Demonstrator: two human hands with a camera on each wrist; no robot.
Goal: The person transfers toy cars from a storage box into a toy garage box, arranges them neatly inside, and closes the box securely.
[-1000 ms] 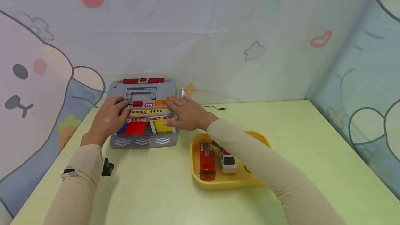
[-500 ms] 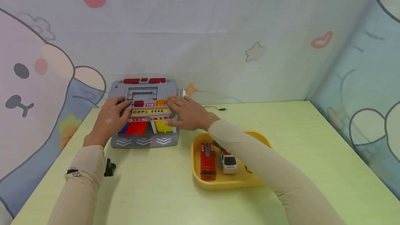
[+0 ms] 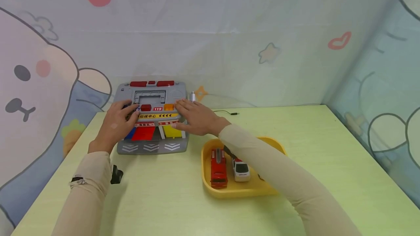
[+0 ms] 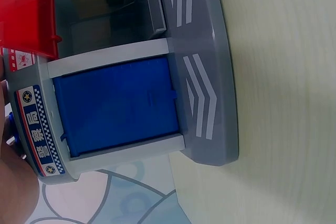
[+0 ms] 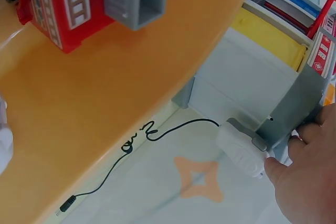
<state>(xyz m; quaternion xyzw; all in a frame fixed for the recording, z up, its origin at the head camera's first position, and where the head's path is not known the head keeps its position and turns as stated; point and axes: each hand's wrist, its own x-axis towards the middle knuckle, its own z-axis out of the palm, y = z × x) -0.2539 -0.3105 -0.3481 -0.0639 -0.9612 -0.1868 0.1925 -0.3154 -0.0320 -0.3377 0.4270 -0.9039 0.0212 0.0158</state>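
A grey toy rescue station (image 3: pixel 151 148) stands at the back left of the table. Its red door (image 4: pixel 26 17) is swung up over an opening, while the blue door (image 4: pixel 118 106) and yellow door (image 3: pixel 172 132) are down. My left hand (image 3: pixel 113 123) rests on the station's left top side, fingers bent loosely near a blue button. Across the right top corner lies my right hand (image 3: pixel 198 117), its fingers extended beside the orange button (image 3: pixel 168 107). Between the hands sits a red button (image 3: pixel 146 107).
A yellow tray (image 3: pixel 239 193) stands under my right forearm, holding a red fire truck (image 3: pixel 218 170) and a white toy car (image 3: pixel 241 172), among other things partly hidden. A thin black cable (image 5: pixel 107 174) runs from a white part (image 5: pixel 241 148) at the station's side. A patterned cloth wall closes the back.
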